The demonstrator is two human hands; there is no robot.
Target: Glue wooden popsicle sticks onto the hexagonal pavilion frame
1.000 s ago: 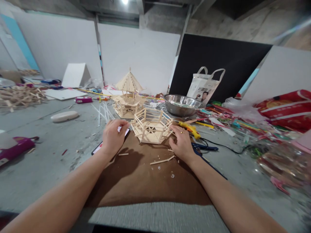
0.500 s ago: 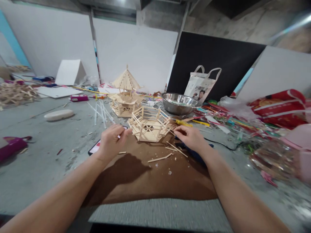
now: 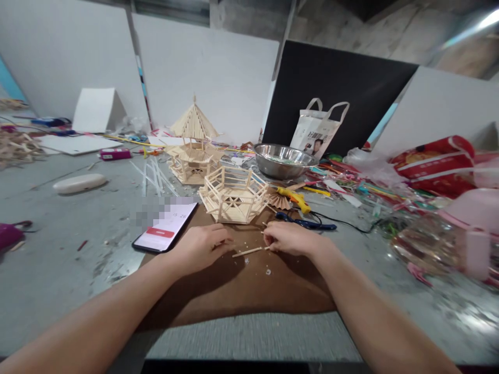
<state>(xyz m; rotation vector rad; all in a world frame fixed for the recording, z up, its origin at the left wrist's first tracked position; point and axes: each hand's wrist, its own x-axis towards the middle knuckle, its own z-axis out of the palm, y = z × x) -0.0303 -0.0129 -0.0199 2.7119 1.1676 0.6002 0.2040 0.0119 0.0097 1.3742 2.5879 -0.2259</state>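
Observation:
My left hand point(image 3: 205, 246) hovers low over the brown mat point(image 3: 218, 298), fingers loosely bent and a little apart, with nothing visible in them. Thin wooden stick ends point(image 3: 264, 225) poke out at the curled fingers of my right hand point(image 3: 292, 239), which closes over them on the mat; the rest is hidden. Between the hands lies a loose wooden stick point(image 3: 247, 252) among small crumbs. Just beyond stands a hexagonal stick frame point(image 3: 234, 208) with railings. Behind it is a stick pavilion point(image 3: 195, 124) with a pointed roof.
A lit phone point(image 3: 167, 228) lies left of the mat. At right are dark blue-handled pliers point(image 3: 307, 223), a yellow glue gun point(image 3: 294, 199) and its cord. A steel bowl point(image 3: 284, 161) stands behind. Clear glue sticks point(image 3: 150, 176) lie at left, a pink-lidded jug point(image 3: 463, 228) far right.
Both hands have come nearer to me and down to the mat. My right hand has moved from beside the frame onto the loose sticks. The phone and pliers are now uncovered.

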